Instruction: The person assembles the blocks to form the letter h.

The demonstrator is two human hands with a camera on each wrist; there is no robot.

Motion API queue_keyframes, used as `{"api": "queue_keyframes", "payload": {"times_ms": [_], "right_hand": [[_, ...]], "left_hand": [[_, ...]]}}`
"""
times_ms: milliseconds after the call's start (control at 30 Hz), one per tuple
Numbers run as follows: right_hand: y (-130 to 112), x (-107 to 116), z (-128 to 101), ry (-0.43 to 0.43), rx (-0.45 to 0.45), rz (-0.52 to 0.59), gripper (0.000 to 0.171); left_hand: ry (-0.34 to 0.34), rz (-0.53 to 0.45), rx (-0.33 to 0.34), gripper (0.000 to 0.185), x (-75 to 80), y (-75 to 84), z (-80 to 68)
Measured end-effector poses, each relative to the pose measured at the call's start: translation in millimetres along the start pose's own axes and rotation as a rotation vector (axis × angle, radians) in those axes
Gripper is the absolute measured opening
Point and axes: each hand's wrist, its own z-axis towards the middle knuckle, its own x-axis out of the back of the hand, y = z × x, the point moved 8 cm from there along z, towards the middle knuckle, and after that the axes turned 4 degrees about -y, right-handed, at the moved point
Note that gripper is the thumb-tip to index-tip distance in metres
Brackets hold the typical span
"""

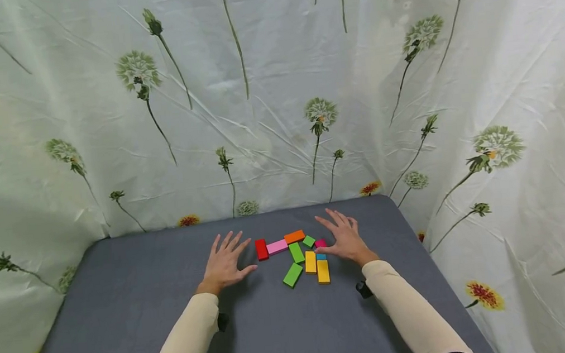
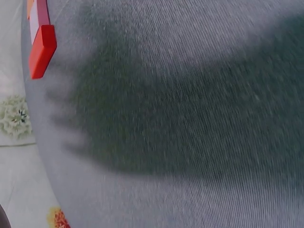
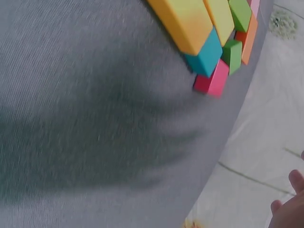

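Holds the left hand (image 1: 223,264) spread beside a red rectangular block (image 1: 261,249) and the right hand (image 1: 347,242) spread near a small crimson block (image 1: 321,242). Has variously coloured blocks (image 1: 296,252) clustered between both hands on a grey cloth-covered table (image 1: 122,302).

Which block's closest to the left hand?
The red block: leftmost in the head view and the only red one, beside the pink block; all others lie farther right.

Red block (image 1: 261,249) nearest the left hand (image 1: 223,266), pink block (image 1: 277,247) adjoining it, orange block (image 1: 294,236) and three green blocks (image 1: 296,252) between the hands, two yellow blocks (image 1: 323,272), blue block (image 1: 321,256) and magenta block (image 1: 321,244) nearest the right hand (image 1: 347,241)
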Motion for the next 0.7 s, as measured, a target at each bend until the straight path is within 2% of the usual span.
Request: {"api": "queue_keyframes", "payload": {"times_ms": [267, 500, 700], "right_hand": [[-10, -28, 10, -0.075, 0.007, 0.044, 0.073], [-20, -46, 16, -0.146, 0.066, 0.108, 0.064], [-23, -61, 21, -0.253, 0.087, 0.145, 0.058]], "left_hand": [[-0.045, -0.072, 0.023, 0.073, -17.5, 11.6, 19.6], [-0.044, -0.13, 0.014, 0.069, -27.4, 15.1, 30.7], [-0.076, -0.192, 0.015, 0.069, -36.1, 14.4, 37.4]]}}
